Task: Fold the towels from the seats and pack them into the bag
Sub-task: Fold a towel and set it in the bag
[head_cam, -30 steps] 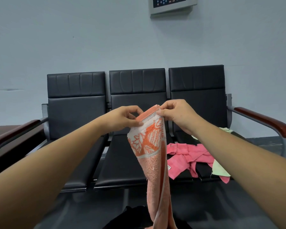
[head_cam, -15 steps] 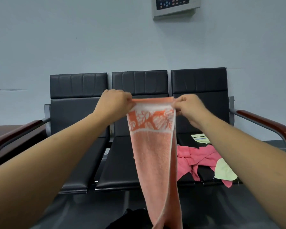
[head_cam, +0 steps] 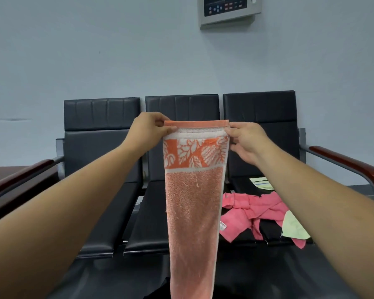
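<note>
Pale blue-grey wall (head_cam: 95,50), evenly lit, bearing a grey control panel (head_cam: 229,10) at the upper edge of the view. Against the wall stands a row of three black padded seats (head_cam: 102,147) on a metal frame, ended by a reddish-brown left armrest (head_cam: 20,175) and right armrest (head_cam: 350,162). Dark floor (head_cam: 117,281) below. At the far left, a brown surface (head_cam: 7,169), possibly a table.

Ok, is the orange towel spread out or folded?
Spread out: the orange towel hangs lengthwise, left hand and right hand pinching its top corners, hem stretched between them. Cannot tell if it's doubled behind.
</note>
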`<state>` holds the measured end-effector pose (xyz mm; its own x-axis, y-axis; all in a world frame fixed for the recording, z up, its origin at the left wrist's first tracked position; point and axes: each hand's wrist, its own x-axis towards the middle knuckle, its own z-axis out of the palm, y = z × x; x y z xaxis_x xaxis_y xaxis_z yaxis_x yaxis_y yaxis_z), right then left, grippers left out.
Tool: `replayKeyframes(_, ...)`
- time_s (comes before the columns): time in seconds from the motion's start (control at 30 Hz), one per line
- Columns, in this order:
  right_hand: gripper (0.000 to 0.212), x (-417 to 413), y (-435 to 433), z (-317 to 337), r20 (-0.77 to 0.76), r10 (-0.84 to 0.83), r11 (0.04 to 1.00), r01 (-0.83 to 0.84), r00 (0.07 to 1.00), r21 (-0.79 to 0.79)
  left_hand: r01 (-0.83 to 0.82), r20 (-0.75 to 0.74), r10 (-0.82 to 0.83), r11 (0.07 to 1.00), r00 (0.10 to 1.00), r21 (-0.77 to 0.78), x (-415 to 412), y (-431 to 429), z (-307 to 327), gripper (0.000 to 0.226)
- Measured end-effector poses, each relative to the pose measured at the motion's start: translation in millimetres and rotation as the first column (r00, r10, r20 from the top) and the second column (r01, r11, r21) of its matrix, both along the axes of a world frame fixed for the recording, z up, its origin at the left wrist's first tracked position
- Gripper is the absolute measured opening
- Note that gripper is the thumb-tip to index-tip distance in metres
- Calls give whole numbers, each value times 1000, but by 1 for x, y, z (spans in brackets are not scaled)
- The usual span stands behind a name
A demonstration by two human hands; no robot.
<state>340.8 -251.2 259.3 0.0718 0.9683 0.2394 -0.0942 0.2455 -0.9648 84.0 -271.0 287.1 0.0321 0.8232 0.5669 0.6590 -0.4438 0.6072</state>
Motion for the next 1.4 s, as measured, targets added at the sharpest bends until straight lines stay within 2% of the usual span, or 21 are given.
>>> replayKeyframes(0.07, 20, -2, -1, 3, 29, 22, 1000, -22, 999, -22, 9, 28, -9, 1000, 1000, -9, 1, -2, 1, 16)
replayKeyframes(0.13, 19, -4, -3, 6, 51, 58, 998, -56, 997, -38, 76, 144, -68, 996, 987, -55, 0, 1, 0, 20)
replayKeyframes(0.23, 20, -9, 0, 5, -39, 98, 995, -99, 994, -34, 256, 353, -211, 963, 911, -84, -5, 3, -9, 26)
replayKeyframes(0.33, 21, -20, 2, 3, -88, 109, 993, -112, 990, -30, 463, 454, -350, 871, 819, -165, -16, 5, -48, 38)
replayKeyframes(0.37, 21, -23, 3, 1, -80, 115, 993, -117, 990, -27, 502, 442, -365, 829, 819, -247, -20, 6, -70, 41)
replayKeyframes(0.43, 21, -27, 4, 0, -77, 123, 992, -126, 989, -28, 468, 330, -349, 775, 877, -425, -27, 8, -116, 33)
replayKeyframes(0.53, 19, -27, 10, -3, -93, 121, 991, -126, 988, -46, 419, 277, -318, 750, 907, -512, -25, 12, -165, 17)
replayKeyframes(0.6, 17, -25, 16, -8, -117, 126, 988, -135, 985, -76, 434, 326, -303, 755, 896, -491, -17, 10, -179, 35)
replayKeyframes(0.67, 16, -24, 22, -16, -114, 145, 981, -158, 983, -116, 482, 424, -287, 735, 859, -477, -8, 11, -187, 72)
replayKeyframes(0.7, 16, -24, 23, -20, -104, 169, 974, -182, 980, -133, 503, 455, -289, 725, 842, -471, -3, 13, -188, 84)
replayKeyframes(0.73, 18, -25, 25, -24, -92, 201, 965, -213, 975, -152, 531, 479, -303, 709, 824, -464, 3, 15, -189, 85)
replayKeyframes(0.87, 19, -24, 32, -34, -103, 285, 935, -300, 953, -186, 625, 561, -342, 635, 754, -453, 24, 26, -192, 51)
replayKeyframes(1.0, 19, -13, 46, -41, -190, 157, 958, -197, 969, -210, 624, 617, -291, 651, 731, -432, 25, 32, -203, 37)
replayKeyframes(1.07, 23, -7, 52, -48, -199, 66, 954, -120, 978, -274, 691, 700, -288, 604, 654, -397, 21, 32, -206, 38)
replayKeyframes(1.17, 21, -2, 54, -63, -175, 3, 908, -76, 985, -411, 813, 840, -269, 503, 470, -293, 18, 27, -202, 44)
replayKeyframes(1.23, 26, -2, 54, -78, -207, 20, 879, -115, 978, -463, 828, 894, -237, 519, 380, -214, 20, 21, -193, 41)
replayKeyframes(1.3, 22, -4, 55, -98, -325, 20, 859, -182, 946, -478, 823, 961, -128, 551, 246, -137, 21, 18, -187, 40)
replayKeyframes(1.33, 29, -6, 53, -109, -379, 50, 850, -239, 924, -470, 824, 982, -77, 557, 175, -103, 21, 19, -186, 40)
replayKeyframes(1.4, 50, -11, 49, -135, -385, 173, 826, -346, 907, -444, 808, 995, -26, 585, 100, -66, 21, 23, -186, 44)
